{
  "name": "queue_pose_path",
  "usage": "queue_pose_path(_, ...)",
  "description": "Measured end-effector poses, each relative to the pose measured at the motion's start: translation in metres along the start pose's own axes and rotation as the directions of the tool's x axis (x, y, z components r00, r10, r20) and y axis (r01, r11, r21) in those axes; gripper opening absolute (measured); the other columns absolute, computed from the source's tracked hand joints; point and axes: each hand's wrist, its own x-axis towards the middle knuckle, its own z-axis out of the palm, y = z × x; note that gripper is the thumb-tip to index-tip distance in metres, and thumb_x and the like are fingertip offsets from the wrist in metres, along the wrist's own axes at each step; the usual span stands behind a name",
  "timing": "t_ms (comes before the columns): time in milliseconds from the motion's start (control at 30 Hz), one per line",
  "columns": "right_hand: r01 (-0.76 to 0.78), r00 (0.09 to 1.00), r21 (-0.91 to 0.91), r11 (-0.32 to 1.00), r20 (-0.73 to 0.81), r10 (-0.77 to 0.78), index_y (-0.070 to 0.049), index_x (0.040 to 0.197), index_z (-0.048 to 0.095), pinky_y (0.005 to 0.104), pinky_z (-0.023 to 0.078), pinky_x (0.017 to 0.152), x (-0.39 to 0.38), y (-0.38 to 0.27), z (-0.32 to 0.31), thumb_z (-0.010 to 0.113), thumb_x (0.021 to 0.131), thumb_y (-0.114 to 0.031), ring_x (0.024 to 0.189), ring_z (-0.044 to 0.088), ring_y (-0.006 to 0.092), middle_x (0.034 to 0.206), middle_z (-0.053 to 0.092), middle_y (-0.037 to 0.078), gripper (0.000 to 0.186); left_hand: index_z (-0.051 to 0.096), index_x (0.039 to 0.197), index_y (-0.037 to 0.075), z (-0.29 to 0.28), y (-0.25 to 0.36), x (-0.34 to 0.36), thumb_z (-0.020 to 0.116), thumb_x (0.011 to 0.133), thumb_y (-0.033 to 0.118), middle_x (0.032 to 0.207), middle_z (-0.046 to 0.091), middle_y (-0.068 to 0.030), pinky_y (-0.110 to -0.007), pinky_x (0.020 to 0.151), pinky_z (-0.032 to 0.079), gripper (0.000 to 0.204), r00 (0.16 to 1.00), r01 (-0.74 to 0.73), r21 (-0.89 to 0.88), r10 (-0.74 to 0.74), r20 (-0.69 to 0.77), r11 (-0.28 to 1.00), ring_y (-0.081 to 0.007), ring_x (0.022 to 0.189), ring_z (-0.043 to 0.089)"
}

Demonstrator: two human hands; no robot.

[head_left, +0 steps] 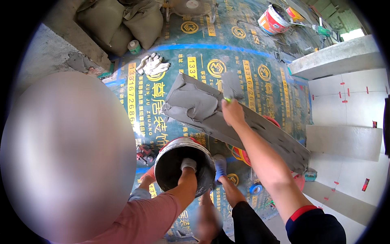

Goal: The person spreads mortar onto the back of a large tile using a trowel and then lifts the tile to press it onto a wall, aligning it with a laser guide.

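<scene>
My right arm, in a dark sleeve with red trim, reaches over a long narrow slab (pixel 270 142) coated with grey mortar. My right hand (pixel 233 113) is closed around the yellow-green handle of a trowel (pixel 232 84). Its grey blade, smeared by motion, is beyond the slab's far edge. Thick mortar (pixel 195 101) lies in ridges and folds at the slab's left end. My left hand does not show. Left of my feet, a co-worker in a pink shirt has a gloved hand (pixel 188 163) inside a large dark-lined bucket (pixel 162 151); what it touches is hidden.
Beneath the slab, red and yellow supports (pixel 241 155) partly show. White gloves (pixel 153 65) lie on the green floor sheeting (pixel 170 57). Full sacks (pixel 142 24) stand far left; a paint bucket (pixel 274 19) and green power tool (pixel 321 30) are far right. Blue tape (pixel 256 188) lies near my feet.
</scene>
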Motion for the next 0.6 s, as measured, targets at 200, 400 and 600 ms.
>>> queue_pose_path(200,0.312,0.911,0.098,0.945,0.252,-0.326,0.005,0.088,0.056,0.0435,0.051,0.064,-0.096,-0.009,-0.033,0.05,0.09,-0.048,0.068,0.066,0.0369,0.081,0.065,0.025,0.053,0.059,0.106,0.004,0.027,-0.02,0.011,0.054,0.085,0.051,0.111,0.061,-0.0192,-0.047,0.092,0.042,0.051,0.983,-0.099,0.036,0.104,-0.151,0.994,-0.0356,0.111,0.052)
queue_pose_path(400,0.368,0.668,0.126,0.921,0.653,-0.357,0.003,0.081,0.061,0.0373,0.052,0.054,-0.045,-0.096,-0.01,0.051,0.089,-0.046,0.051,0.063,0.0207,0.061,0.064,0.013,0.05,0.056,0.117,0.005,0.026,-0.013,0.003,0.052,0.086,0.054,0.122,0.055,-0.0213,-0.047,0.097,0.038,0.059,0.989,-0.041,0.015,0.042,-0.14,0.999,-0.0373,0.118,0.048)
queue_pose_path(600,0.46,0.861,-0.026,0.887,0.256,-0.439,0.0,0.085,0.066,0.0435,0.053,0.074,0.008,-0.141,0.021,0.048,0.091,-0.036,0.086,0.065,0.0351,0.091,0.066,0.025,0.04,0.057,0.112,0.004,0.046,-0.017,0.009,0.054,0.085,0.052,0.116,0.058,-0.0208,-0.048,0.094,0.04,0.055,0.979,-0.103,-0.008,0.1,-0.175,0.995,-0.038,0.114,0.05)
